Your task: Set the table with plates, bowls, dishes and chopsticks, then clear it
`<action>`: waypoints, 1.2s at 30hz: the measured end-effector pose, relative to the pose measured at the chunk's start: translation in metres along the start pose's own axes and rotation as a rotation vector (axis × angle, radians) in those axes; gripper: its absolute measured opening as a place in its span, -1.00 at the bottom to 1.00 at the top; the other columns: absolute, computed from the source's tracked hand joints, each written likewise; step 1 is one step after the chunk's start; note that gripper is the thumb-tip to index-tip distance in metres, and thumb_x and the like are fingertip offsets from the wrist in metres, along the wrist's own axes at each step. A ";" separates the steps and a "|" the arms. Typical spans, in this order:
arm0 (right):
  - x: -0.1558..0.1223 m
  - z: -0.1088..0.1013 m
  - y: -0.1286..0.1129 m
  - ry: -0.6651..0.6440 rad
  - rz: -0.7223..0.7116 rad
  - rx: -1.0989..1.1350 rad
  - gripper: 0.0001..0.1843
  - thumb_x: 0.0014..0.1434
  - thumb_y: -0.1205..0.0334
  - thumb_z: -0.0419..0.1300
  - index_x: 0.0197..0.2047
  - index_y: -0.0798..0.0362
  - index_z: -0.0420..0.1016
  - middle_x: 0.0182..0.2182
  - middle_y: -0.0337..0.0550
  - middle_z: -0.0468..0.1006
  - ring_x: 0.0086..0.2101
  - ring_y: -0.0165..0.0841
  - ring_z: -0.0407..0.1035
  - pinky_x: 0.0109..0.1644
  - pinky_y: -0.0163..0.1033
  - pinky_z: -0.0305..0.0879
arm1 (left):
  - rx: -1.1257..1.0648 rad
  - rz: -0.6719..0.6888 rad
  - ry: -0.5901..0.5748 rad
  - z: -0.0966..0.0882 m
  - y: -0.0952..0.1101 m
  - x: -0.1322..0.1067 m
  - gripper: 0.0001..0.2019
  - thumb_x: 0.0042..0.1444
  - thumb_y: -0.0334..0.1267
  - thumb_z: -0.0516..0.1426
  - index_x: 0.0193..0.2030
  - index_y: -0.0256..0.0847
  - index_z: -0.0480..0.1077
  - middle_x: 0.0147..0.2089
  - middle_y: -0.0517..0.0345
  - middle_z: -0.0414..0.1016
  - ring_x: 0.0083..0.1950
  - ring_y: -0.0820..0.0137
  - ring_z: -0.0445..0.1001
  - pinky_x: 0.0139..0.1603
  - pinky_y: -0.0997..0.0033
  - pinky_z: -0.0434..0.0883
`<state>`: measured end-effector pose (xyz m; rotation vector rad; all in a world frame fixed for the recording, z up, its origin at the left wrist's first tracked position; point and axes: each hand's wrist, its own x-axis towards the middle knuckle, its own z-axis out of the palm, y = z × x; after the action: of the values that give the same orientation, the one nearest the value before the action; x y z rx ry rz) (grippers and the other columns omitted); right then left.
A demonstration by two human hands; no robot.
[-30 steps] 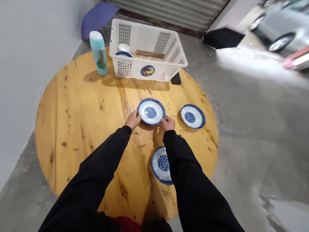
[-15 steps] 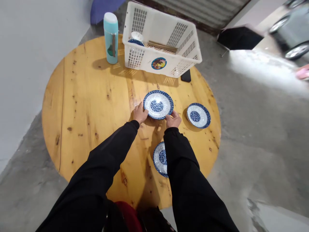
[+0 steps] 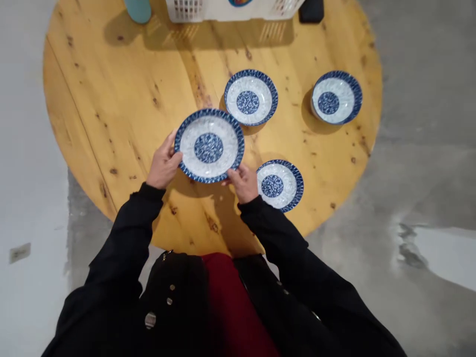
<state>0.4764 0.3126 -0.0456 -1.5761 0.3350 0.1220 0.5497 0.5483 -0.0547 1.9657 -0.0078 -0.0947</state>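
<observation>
Four blue-and-white plates are seen, and one of them, the held plate (image 3: 209,146), is gripped at its rim between both hands. The left hand (image 3: 162,165) is closed on the left edge, with the thumb laid over the patterned border and the fingers tucked beneath. The right hand (image 3: 243,182) is closed on the lower right edge in the same pinch, thumb on top. The held plate is carried face up and about level, raised off the wooden surface (image 3: 111,99), as is shown by the shadow cast under it. It lies directly ahead of the body, between the two hands, so neither hand is placed nearer than the other; being round, it offers no long axis.

Three more plates are set on the surface. The near plate (image 3: 279,184) lies just beside the right hand, on its outer side. The middle plate (image 3: 251,96) lies just beyond the held plate, up and to the right, and its near rim is close to the held rim in this view. The far-right plate (image 3: 336,96) is set well apart, towards the right edge. At the far edge a white basket (image 3: 208,10), a teal bottle (image 3: 138,9) and a dark flat object (image 3: 311,11) are cut off by the frame
</observation>
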 end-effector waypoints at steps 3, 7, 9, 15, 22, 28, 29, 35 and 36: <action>-0.056 0.026 0.019 -0.059 0.165 0.100 -0.68 0.05 -0.03 0.25 -0.25 0.01 0.39 -0.58 -0.35 0.41 -0.57 -0.39 0.42 -0.51 -0.31 0.45 | -0.050 -0.124 -0.141 -0.028 -0.004 -0.056 -0.33 0.12 0.02 0.16 0.35 -0.15 0.20 0.11 -0.02 0.49 0.12 0.10 0.48 0.04 0.12 0.51; -0.098 0.056 0.038 -0.055 0.274 0.152 -0.70 0.04 -0.02 0.26 -0.31 0.01 0.35 -0.58 -0.34 0.42 -0.57 -0.41 0.45 -0.55 -0.35 0.42 | -0.046 -0.201 -0.125 -0.047 -0.009 -0.099 -0.36 0.13 -0.01 0.14 0.33 -0.19 0.24 0.18 -0.04 0.46 0.19 0.11 0.44 0.12 0.18 0.47; -0.107 0.069 0.043 -0.054 0.307 0.184 -0.69 0.03 -0.01 0.26 -0.30 0.02 0.34 -0.58 -0.35 0.42 -0.57 -0.42 0.45 -0.55 -0.37 0.42 | 0.015 -0.202 -0.105 -0.054 -0.013 -0.106 -0.40 0.14 -0.05 0.13 0.31 -0.19 0.27 0.21 0.00 0.44 0.23 0.12 0.41 0.19 0.17 0.42; -0.101 0.106 0.048 -0.041 0.337 0.258 -0.67 -0.02 0.01 0.30 -0.33 0.02 0.30 -0.58 -0.39 0.38 -0.54 -0.43 0.48 -0.56 -0.41 0.42 | 0.218 -0.135 -0.025 -0.074 -0.028 -0.091 -0.47 0.16 -0.13 0.10 0.27 -0.23 0.33 0.23 -0.02 0.43 0.21 0.16 0.43 0.29 0.16 0.30; -0.087 0.135 0.050 -0.039 0.328 0.276 -0.68 -0.02 0.07 0.28 -0.26 0.03 0.31 -0.56 -0.36 0.44 -0.54 -0.42 0.48 -0.55 -0.37 0.44 | 0.231 -0.029 -0.019 -0.091 -0.044 -0.061 -0.51 0.16 -0.13 0.10 0.21 -0.24 0.38 0.21 0.00 0.46 0.22 0.19 0.42 0.30 0.20 0.29; -0.088 0.151 0.054 0.046 0.318 0.248 -0.71 -0.01 0.08 0.29 -0.35 0.02 0.28 -0.63 -0.36 0.40 -0.55 -0.39 0.48 -0.55 -0.36 0.44 | 0.261 -0.001 -0.040 -0.095 -0.056 -0.043 -0.55 0.15 -0.18 0.10 0.18 -0.20 0.41 0.22 0.04 0.46 0.26 0.20 0.39 0.34 0.17 0.25; -0.088 0.153 0.055 0.063 0.314 0.247 -0.71 -0.01 0.07 0.29 -0.36 0.02 0.28 -0.64 -0.37 0.39 -0.55 -0.38 0.48 -0.56 -0.36 0.43 | 0.258 0.006 -0.048 -0.095 -0.058 -0.040 -0.56 0.15 -0.19 0.10 0.18 -0.20 0.41 0.22 0.05 0.46 0.26 0.20 0.39 0.34 0.16 0.25; -0.089 0.167 0.054 0.133 0.284 0.270 -0.70 -0.01 0.07 0.29 -0.33 0.02 0.29 -0.60 -0.38 0.43 -0.58 -0.43 0.46 -0.57 -0.39 0.42 | 0.248 0.045 -0.119 -0.098 -0.062 -0.024 -0.55 0.13 -0.24 0.11 0.17 -0.18 0.42 0.22 0.06 0.46 0.27 0.19 0.37 0.37 0.13 0.21; -0.089 0.169 0.054 0.134 0.285 0.270 -0.70 -0.01 0.07 0.29 -0.32 0.02 0.29 -0.60 -0.38 0.44 -0.58 -0.44 0.45 -0.57 -0.40 0.41 | 0.249 0.040 -0.129 -0.099 -0.062 -0.022 -0.55 0.12 -0.24 0.11 0.18 -0.18 0.42 0.22 0.07 0.47 0.26 0.18 0.38 0.36 0.12 0.22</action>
<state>0.3988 0.4920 -0.0785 -1.2653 0.6546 0.1835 0.5322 0.6648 -0.0720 2.2040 -0.1500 -0.2021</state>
